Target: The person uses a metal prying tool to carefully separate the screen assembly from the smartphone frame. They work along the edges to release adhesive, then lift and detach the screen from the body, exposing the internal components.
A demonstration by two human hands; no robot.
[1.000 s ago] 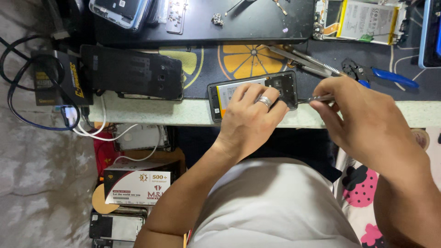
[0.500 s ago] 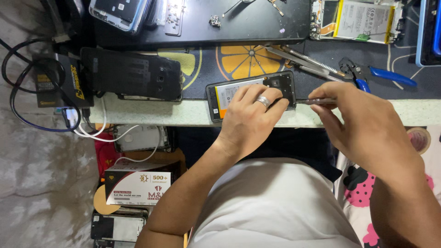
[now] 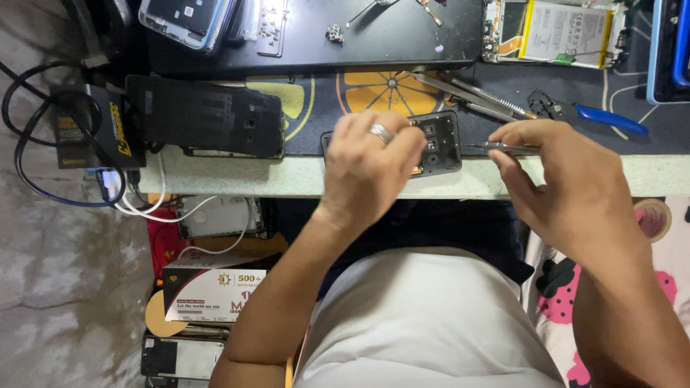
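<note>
Metal tweezers (image 3: 503, 148) are pinched by the right hand (image 3: 568, 194) at three o'clock; the opened phone (image 3: 438, 142), internals exposed and unreassembled, is pressed under the left hand (image 3: 370, 169).

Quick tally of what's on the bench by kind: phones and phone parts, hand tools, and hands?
Opened phones and phone bodies: 4 (phone under the left hand, black phone body, blue-edged phone, phone with exposed battery)
Hand tools: 3 (tweezers in the right hand, blue-handled pliers, metal tweezers)
Hands: 2 (left hand, right hand)
Total: 9
</note>
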